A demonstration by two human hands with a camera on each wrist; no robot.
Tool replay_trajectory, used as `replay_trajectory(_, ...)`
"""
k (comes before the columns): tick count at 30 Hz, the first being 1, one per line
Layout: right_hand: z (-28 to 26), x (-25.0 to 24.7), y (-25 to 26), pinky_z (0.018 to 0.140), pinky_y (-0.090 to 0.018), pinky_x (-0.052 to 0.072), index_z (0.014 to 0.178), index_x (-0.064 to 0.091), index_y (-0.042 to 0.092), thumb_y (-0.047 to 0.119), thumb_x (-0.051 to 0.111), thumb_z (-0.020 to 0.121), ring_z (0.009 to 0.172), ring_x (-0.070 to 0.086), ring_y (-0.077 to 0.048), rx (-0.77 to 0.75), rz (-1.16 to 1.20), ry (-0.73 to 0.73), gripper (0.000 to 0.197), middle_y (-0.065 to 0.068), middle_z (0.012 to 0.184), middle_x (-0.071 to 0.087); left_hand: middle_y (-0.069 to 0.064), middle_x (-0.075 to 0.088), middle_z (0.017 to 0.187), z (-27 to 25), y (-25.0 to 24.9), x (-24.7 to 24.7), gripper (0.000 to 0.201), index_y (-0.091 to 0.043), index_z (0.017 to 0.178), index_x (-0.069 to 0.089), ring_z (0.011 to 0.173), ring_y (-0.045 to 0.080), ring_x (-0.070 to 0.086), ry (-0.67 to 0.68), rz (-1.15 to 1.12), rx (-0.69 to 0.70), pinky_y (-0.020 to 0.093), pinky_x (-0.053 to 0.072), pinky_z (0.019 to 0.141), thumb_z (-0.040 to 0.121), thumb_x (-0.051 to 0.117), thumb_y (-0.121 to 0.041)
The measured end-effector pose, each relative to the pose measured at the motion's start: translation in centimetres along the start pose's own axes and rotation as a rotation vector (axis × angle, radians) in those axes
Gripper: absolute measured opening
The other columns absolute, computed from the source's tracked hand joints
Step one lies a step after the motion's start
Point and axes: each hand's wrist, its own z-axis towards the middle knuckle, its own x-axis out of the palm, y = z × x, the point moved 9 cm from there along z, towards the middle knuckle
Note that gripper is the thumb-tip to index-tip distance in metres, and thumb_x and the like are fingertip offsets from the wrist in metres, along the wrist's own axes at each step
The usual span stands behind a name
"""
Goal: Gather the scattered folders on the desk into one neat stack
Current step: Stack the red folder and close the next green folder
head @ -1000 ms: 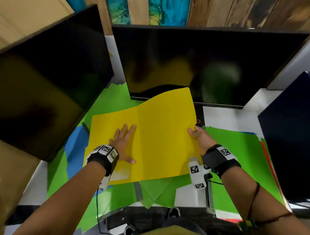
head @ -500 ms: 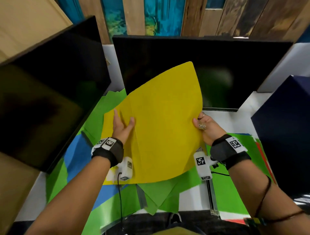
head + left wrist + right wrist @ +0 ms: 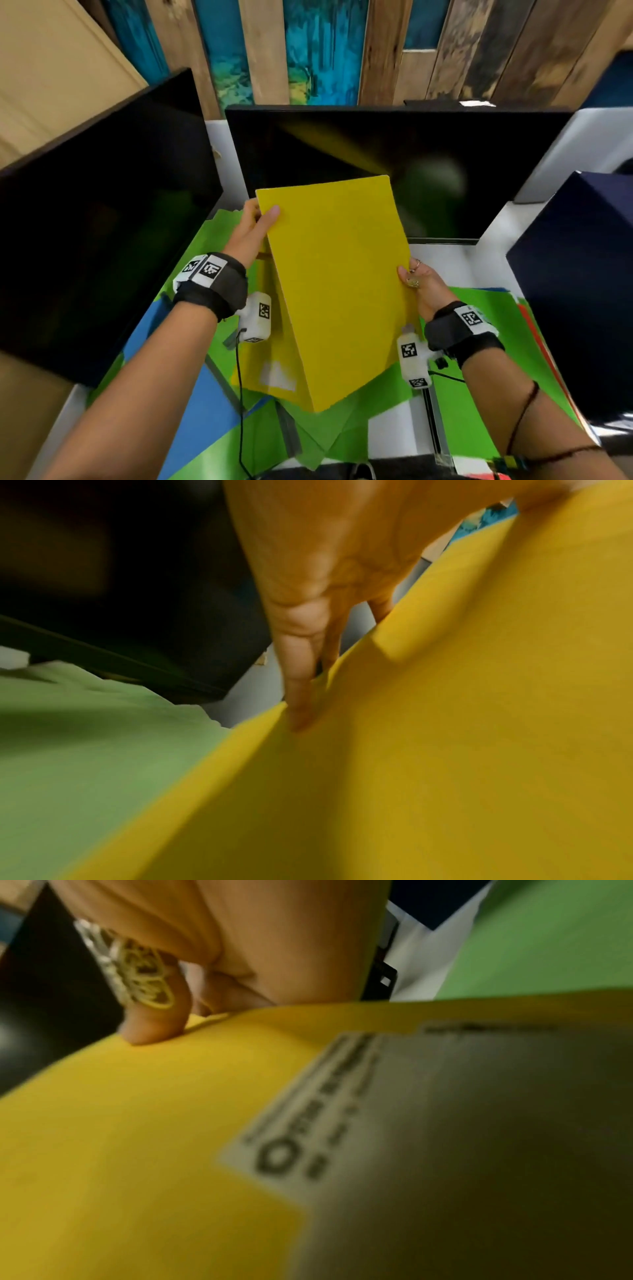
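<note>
A yellow folder (image 3: 339,284) is folded nearly closed and held tilted above the desk between both hands. My left hand (image 3: 255,222) pinches its far left corner, thumb on the top face and fingers behind. My right hand (image 3: 416,279) grips its right edge, thumb on top. In the left wrist view the fingers (image 3: 301,685) press into the yellow folder (image 3: 428,750). In the right wrist view the ringed thumb (image 3: 154,1020) lies on the yellow folder (image 3: 137,1123), which carries a white label (image 3: 342,1123). Green folders (image 3: 479,342) and a blue folder (image 3: 191,404) lie spread on the desk beneath.
Two black monitors stand close behind, one at the left (image 3: 102,240) and one at the centre (image 3: 411,164). A dark blue box (image 3: 582,291) stands at the right. A red folder edge (image 3: 534,342) shows under the green stack at the right. White desk (image 3: 452,260) shows near the monitor base.
The yellow folder lay open and flat under both hands, then was lifted. Now it is folded nearly closed, and my left hand has moved up to pinch its far corner.
</note>
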Motion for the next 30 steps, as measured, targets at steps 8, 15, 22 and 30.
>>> replay_trajectory(8, 0.3, 2.8, -1.1, 0.107, -0.031, 0.034, 0.148, 0.020, 0.014, 0.015, 0.059, 0.090, 0.125, 0.043, -0.025, -0.008, -0.851, -0.118, 0.070, -0.012, 0.142, 0.034, 0.003, 0.051, 0.096, 1.7, -1.4, 2.3, 0.029, -0.025, 0.091, 0.039, 0.075, 0.015, 0.051, -0.085, -0.342, -0.020, 0.030, 0.042, 0.066, 0.080, 0.041, 0.001)
replay_trajectory(15, -3.6, 12.7, 2.9, 0.115, -0.036, 0.028, 0.142, 0.037, 0.021, 0.069, 0.046, 0.079, 0.136, 0.036, -0.014, -0.153, -0.664, 0.390, 0.079, 0.000, 0.148, 0.038, -0.003, 0.034, 0.066, 1.6, -2.0, 0.6, 0.024, -0.016, 0.093, 0.037, 0.053, 0.014, 0.032, -0.398, -0.080, 0.088, 0.028, 0.030, 0.053, 0.082, 0.035, 0.006)
replay_trajectory(22, -6.2, 14.5, 3.6, 0.090, -0.017, 0.045, 0.136, 0.043, 0.019, 0.013, 0.062, 0.086, 0.099, 0.058, 0.003, -0.167, -1.160, 0.563, 0.054, 0.001, 0.117, 0.061, 0.001, 0.035, 0.076, 1.8, -1.9, 0.0, 0.020, -0.009, 0.095, 0.029, 0.059, 0.004, 0.044, -0.407, -0.006, 0.083, 0.011, 0.040, 0.058, 0.088, 0.037, 0.008)
replay_trajectory(30, -5.8, 13.4, 7.7, 0.066, -0.031, 0.031, 0.109, 0.053, 0.004, 0.025, 0.036, 0.100, 0.097, 0.060, -0.036, -0.548, -1.646, 0.096, 0.029, -0.018, 0.103, 0.064, 0.000, 0.029, 0.151, -1.3, -6.9, 5.3, 0.048, -0.025, 0.134, 0.041, 0.147, 0.023, -0.001, -0.066, 0.970, 0.575, 0.049, -0.017, 0.108, 0.090, 0.048, -0.043)
